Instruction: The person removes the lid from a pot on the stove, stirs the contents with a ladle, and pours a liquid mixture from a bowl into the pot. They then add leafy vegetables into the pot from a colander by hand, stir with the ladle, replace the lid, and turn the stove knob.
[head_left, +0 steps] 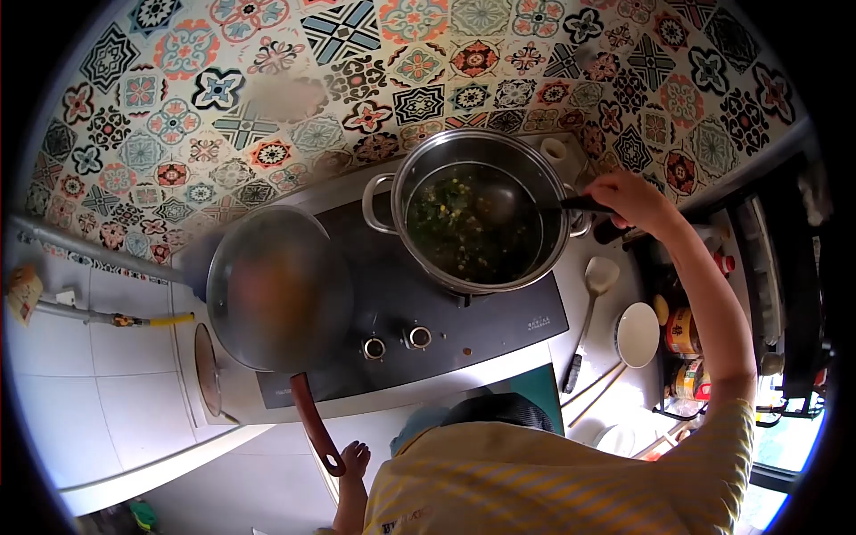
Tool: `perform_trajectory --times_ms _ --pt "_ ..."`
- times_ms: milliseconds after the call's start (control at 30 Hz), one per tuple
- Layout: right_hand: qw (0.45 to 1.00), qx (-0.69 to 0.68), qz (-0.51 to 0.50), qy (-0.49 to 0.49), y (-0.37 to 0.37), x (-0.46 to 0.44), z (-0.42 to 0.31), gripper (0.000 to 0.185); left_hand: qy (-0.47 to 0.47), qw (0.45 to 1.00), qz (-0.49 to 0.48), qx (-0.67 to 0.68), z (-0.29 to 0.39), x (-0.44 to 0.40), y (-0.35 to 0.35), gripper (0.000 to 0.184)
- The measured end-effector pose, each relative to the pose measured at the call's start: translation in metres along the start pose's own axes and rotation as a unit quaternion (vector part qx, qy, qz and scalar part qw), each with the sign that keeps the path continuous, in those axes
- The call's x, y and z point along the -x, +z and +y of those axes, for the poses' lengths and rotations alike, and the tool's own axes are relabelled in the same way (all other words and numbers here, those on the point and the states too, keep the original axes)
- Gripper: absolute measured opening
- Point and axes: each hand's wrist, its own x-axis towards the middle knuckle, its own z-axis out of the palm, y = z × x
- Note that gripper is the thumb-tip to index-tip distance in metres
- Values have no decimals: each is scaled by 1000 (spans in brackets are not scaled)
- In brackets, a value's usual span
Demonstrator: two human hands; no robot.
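Observation:
My right hand (629,201) is closed around the black handle of a ladle (584,204) at the right rim of a large steel pot (382,203). The ladle's bowl dips into a soup (464,236) of dark green leaves and small yellow bits. To the left, a frying pan (312,419) with a reddish-brown handle sits under a fogged glass lid (281,290); its reddish and yellow contents are blurred. My left hand (355,456) hangs just right of the pan handle's end, apart from it. Its fingers look loosely apart, holding nothing.
Both vessels stand on a black gas hob (499,330) with two knobs. Right of it lie a spatula (593,308), a white bowl (637,334) and chopsticks (597,392). Jars (685,334) fill a rack at far right. A round lid (208,370) leans at left.

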Motion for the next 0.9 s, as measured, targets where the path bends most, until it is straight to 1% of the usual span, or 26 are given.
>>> perform_trajectory --times_ms 33,67,100,133,200,233,267,300,333,367,400,433,467,500,533,567,633,667,700,733,767,800,833,867,900 --pt "1000 8 -4 4 -1 5 -6 25 28 998 -22 -43 -5 0 -4 33" --pt "1000 15 -7 9 -3 11 -13 24 -73 992 20 101 1 0 -2 35" --pt "1000 21 -11 14 -5 15 -19 23 -80 992 25 99 -2 -7 -7 35" --pt "998 -51 -21 12 -5 19 -23 25 -88 991 29 99 -8 -16 -12 35" --pt "991 -123 -52 19 -1 19 -25 26 -93 990 53 94 -12 -12 -9 32" --pt "984 -159 -73 19 3 18 -25 27 -89 987 77 114 -14 -13 -10 30" --pt "987 -159 -26 24 16 17 -25 26 -55 989 5 140 -45 -45 -42 30" --pt "987 -163 6 12 34 12 -26 25 -51 965 0 257 -45 -43 -47 26" --pt "998 -56 -33 -7 33 4 -25 25 2 969 86 230 -36 -42 -52 25" --pt "998 -25 -20 -46 37 -4 -15 25 50 965 177 188 -18 -33 -48 24" --pt "999 20 1 -36 31 -5 -9 26 88 950 267 137 0 -24 -43 23" --pt "997 66 20 -24 25 -8 -3 28 140 926 315 155 12 -20 -54 24" --pt "981 173 41 72 26 13 -33 31 176 901 346 194 35 -9 -62 24" --pt "969 228 96 -5 18 13 -1 33 211 877 368 225 62 4 -62 24" --pt "941 289 158 -75 11 13 30 35 230 870 340 274 83 9 -72 26" --pt "918 326 185 -127 4 24 33 36 247 862 305 319 102 10 -81 28" --pt "918 327 184 -130 9 34 45 37 238 856 171 426 145 16 -76 29" --pt "918 326 187 -125 13 36 55 37 252 868 97 417 160 8 -76 29" --pt "890 374 209 -153 16 27 79 38 261 877 17 403 174 -2 -72 29" --pt "914 342 190 -106 29 51 34 37 304 866 -40 395 182 -25 -75 27" --pt "915 320 228 -90 42 70 6 36 339 850 -106 390 191 -50 -75 24" --pt "917 336 215 20 49 85 -26 35 371 838 -129 380 199 -74 -77 20" --pt "910 336 240 -14 52 90 -13 34 450 795 -252 320 214 -118 -91 18" --pt "898 356 257 -17 64 105 -33 34 444 844 -75 292 228 -125 -84 16" --pt "878 368 289 -104 69 109 -21 35 433 836 46 334 247 -127 -68 20"
